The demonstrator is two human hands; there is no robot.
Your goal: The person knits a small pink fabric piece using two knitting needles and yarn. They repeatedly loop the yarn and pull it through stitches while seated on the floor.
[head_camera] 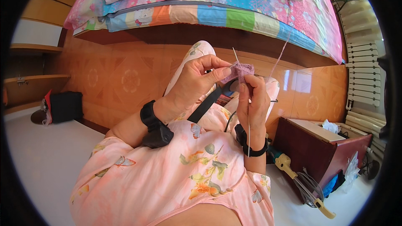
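A small piece of mauve knitting (245, 69) is held up between my two hands, above my knees. My left hand (201, 75) pinches its left edge between thumb and forefinger. From its top, close to those fingertips, the pale tip of a knitting needle (235, 54) sticks out. My right hand (255, 100) grips the lower right part of the knitting, fingers curled. Below that hand a long thin needle (249, 131) runs down past the wrist; its upper end is hidden by the fingers. A strand of pink yarn (281, 57) stretches from behind my right hand up to the bed.
Ahead stands a bed (201, 33) with patterned covers and pillows. An open cabinet (37, 83) and a black bag (66, 107) are at left. To the right are a dark red nightstand (309, 135), a corded appliance (284, 162) and a white radiator (363, 73).
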